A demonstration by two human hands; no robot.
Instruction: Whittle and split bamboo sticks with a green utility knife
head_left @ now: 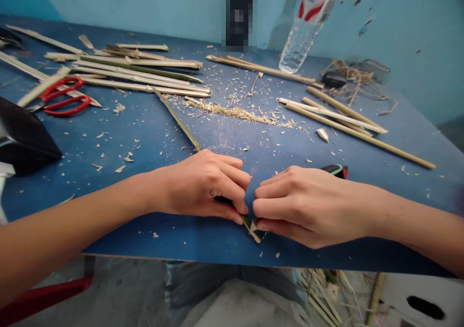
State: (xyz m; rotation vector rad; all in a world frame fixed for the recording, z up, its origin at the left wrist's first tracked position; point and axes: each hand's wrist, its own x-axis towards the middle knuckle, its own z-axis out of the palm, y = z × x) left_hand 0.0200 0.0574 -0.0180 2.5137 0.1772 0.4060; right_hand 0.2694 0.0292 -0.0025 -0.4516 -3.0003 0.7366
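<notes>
Head view: left hand [203, 184] presses a thin green bamboo strip [179, 121] onto the blue bench [145, 138], fingers closed over it. Right hand [308, 204] pinches the strip's near end, grip closed, a knife handle [335, 170] protruding behind it. Shavings [235, 110] lie beyond; red scissors [63, 96] far left.

The left hand [203, 184] is covering the middle of a thin green bamboo strip [178, 120], so the grip itself is not showing. The right hand [308, 204] is hiding most of a black tool [335, 170]; only its tip is peeking out, and its kind cannot be told. A plastic bottle [300, 35] is running off the top edge. A dark object [25, 138] is being cut off at the left edge. A pixelated black shape [239, 15] is standing against the wall, unreadable.
</notes>
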